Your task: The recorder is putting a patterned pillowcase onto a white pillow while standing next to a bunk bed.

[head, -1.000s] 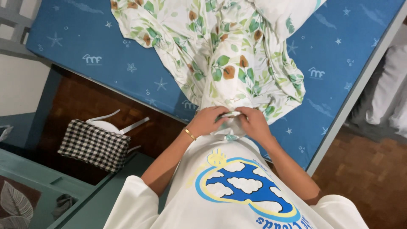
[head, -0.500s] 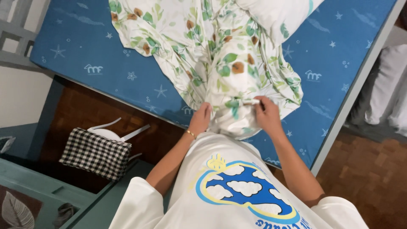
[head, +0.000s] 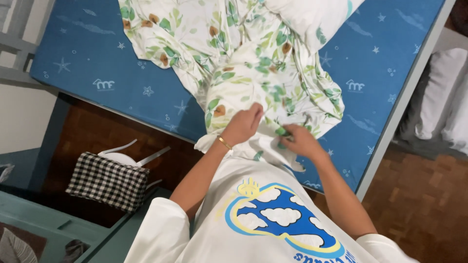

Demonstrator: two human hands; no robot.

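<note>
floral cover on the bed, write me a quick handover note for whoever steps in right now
Left hand: fingers closed on a bunched fold of the floral cover, a gold bracelet at the wrist.
Right hand: pinching the cover's near edge, close beside the left hand.
Where things are: the cover lies crumpled on the blue mattress, its near end hanging over the mattress edge. A white pillow sits at its far end. A checked cushion sits on the floor to the left.
Done: both hands have hold of the near end.
Left: the cover is bunched, not spread flat.
</note>
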